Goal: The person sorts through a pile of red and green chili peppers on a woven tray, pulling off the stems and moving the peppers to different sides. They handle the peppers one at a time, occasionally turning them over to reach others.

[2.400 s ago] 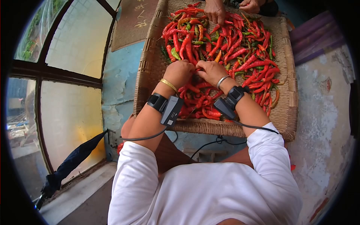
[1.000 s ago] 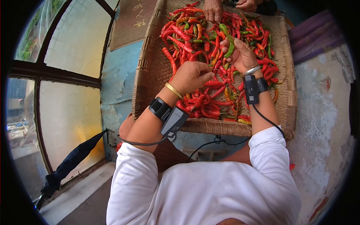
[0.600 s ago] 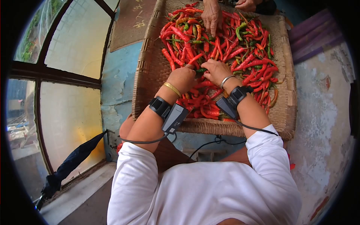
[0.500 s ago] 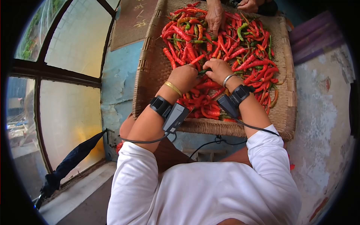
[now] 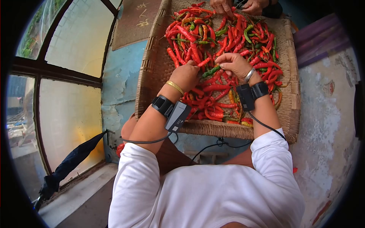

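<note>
A woven basket tray (image 5: 228,131) holds many red peppers (image 5: 216,87) with some green and orange ones among them. My left hand (image 5: 185,76) is closed over the left part of the pile, its fingertips at a red pepper (image 5: 204,62). Just right of it lies a dark green pepper (image 5: 211,71). My right hand (image 5: 235,65) hovers above the middle of the peppers with thumb and forefinger brought close together; anything between them is too small to make out.
Another person's hands (image 5: 224,5) are at the tray's far edge. A window (image 5: 72,49) stands on the left, with a folded dark umbrella (image 5: 76,157) below it. Purple cloth (image 5: 319,38) lies at the right. Cables run from my wrist devices.
My right hand has moved right and slightly up, away from my left hand, uncovering the dark green pepper. The other person's hand has drawn back toward the far edge.
</note>
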A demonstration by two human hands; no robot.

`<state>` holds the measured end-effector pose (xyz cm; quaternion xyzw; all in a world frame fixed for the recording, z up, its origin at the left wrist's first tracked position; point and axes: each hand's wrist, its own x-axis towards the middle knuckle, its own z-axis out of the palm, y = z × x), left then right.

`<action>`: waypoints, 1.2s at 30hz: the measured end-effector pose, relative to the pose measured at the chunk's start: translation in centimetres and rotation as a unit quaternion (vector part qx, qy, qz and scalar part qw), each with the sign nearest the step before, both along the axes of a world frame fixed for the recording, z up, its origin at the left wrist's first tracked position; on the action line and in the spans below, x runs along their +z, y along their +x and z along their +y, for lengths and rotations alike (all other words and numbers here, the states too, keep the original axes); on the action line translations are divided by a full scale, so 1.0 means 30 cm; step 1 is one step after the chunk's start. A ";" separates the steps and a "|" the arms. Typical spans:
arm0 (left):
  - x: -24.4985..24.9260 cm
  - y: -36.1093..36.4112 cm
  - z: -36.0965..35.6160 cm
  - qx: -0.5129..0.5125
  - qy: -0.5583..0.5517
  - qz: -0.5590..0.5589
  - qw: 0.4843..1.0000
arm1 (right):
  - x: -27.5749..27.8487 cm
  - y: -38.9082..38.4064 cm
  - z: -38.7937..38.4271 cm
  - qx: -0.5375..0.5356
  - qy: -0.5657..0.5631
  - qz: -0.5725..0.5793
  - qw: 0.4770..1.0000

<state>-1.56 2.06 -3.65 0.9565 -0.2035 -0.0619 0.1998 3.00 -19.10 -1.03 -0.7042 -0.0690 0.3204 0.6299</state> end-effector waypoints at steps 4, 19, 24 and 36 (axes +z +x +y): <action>0.024 -0.008 0.010 -0.009 0.015 0.031 0.999 | -0.001 0.011 -0.007 -0.073 0.093 0.058 0.991; 0.062 -0.001 0.005 0.071 -0.027 -0.064 0.995 | -0.009 0.040 0.001 -0.328 0.455 0.056 0.826; 0.041 0.001 -0.001 0.059 0.068 0.059 0.994 | -0.091 -0.004 0.053 -0.219 0.076 0.005 0.973; 0.101 0.009 -0.009 0.145 0.031 -0.019 0.989 | -0.064 -0.036 0.110 0.089 -0.370 -0.399 0.834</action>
